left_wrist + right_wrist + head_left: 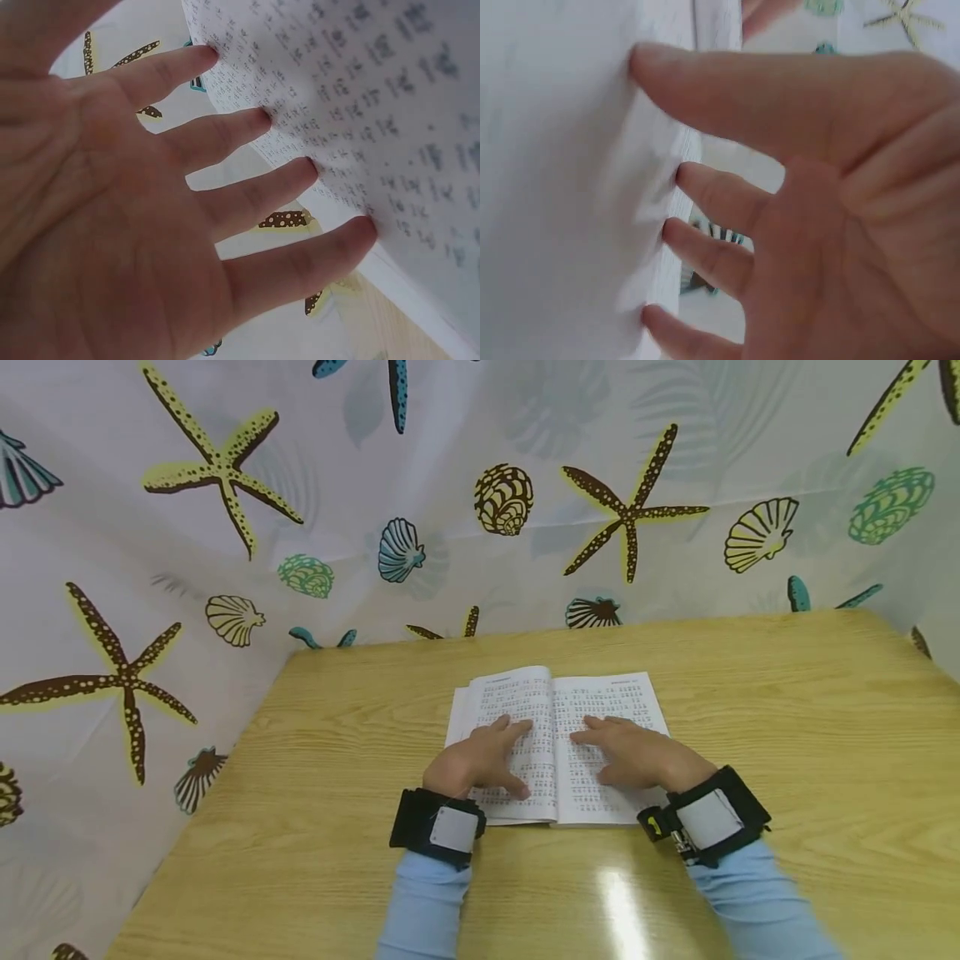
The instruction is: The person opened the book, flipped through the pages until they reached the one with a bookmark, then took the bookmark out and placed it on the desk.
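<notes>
Book [557, 752] lies face up on the desk [300, 827], spread to 2 facing pages, with its central fold running near to far between the hands. Left page [537, 768] bulges slightly beside the fold; right page [585, 785] lies flatter. Both bear rows of small print, not legible at this scale.

Left hand [483, 760] rests palm down on the left page, fingers apart and extended. The left wrist view shows 4 fingertips in contact with the paper. Right hand [648, 756] rests palm down on the right page, fingers likewise apart. The right wrist view shows the thumb tip and 3 fingertips touching the paper.

Each wrist carries 1 black strap fitted with 1 pale plate: left strap [408, 820], right strap [747, 804]. Light blue sleeves [423, 902] cover both forearms at the near side. A bright reflection lies on the desk, near side, between the forearms. Beyond the far edge and along the left side hangs a white cloth [450, 443] printed with starfish and shells.
</notes>
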Demonstrator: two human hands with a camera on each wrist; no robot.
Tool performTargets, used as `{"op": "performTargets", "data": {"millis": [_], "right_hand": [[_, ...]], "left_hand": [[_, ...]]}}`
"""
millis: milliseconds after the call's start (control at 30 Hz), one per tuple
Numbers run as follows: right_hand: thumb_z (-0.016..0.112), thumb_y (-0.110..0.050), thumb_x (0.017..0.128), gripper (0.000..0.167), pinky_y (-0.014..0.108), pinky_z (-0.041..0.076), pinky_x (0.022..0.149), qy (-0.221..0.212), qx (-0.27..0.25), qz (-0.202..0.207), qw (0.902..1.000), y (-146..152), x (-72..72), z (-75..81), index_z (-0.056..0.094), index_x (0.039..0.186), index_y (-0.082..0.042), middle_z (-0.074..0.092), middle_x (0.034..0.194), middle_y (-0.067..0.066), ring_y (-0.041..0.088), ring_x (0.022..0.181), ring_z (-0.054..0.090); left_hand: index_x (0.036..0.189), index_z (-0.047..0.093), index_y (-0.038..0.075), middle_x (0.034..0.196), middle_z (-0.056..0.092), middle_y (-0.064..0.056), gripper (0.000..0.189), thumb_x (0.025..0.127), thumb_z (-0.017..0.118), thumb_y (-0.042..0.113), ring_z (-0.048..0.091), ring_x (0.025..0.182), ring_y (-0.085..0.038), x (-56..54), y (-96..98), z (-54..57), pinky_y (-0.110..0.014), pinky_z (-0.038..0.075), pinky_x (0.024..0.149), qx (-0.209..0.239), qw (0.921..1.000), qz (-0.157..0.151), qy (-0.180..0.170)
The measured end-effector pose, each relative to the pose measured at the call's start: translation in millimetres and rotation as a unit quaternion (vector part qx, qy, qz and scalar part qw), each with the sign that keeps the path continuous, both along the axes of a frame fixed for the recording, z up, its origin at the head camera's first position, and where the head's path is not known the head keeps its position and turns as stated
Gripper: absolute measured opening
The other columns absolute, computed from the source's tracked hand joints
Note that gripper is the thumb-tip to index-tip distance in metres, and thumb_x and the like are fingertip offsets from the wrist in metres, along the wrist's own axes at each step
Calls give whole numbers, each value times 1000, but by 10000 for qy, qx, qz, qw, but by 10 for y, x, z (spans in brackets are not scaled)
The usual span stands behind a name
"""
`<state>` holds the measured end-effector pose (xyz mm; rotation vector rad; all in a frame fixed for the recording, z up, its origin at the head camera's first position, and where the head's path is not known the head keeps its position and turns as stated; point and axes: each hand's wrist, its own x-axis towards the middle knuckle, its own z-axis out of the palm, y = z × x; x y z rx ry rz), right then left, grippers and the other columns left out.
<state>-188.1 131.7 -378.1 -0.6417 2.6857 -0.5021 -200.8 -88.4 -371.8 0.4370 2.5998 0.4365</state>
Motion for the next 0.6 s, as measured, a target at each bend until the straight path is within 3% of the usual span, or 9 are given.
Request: {"op": "performTargets", "data": {"millis": [100,300,600], "right_hand": [[70,-4,87,59,66,28,112,55,43,-303,9995,250,-69,-40,54,144,1,34,156,31,55,142,27],[68,0,89,59,67,31,110,49,-409,-634,9971,677,-135,-125,47,142,14,26,152,42,61,138,28],[67,2,89,63,67,28,110,-92,-600,-759,9953,725,-141,-104,41,144,18,21,153,44,62,138,24]], "left_hand": [[161,30,22,168,17,-13,96,83,86,24,22,151,-38,-11,4,-8,-57,27,117,25,10000,-14,12],[162,29,22,168,17,-13,97,83,86,23,20,151,-39,-15,8,-4,-58,25,117,60,10000,-19,-18],[161,31,22,168,18,-12,97,83,87,24,21,151,-38,-12,13,-14,-58,26,117,54,9999,97,-6]]}}
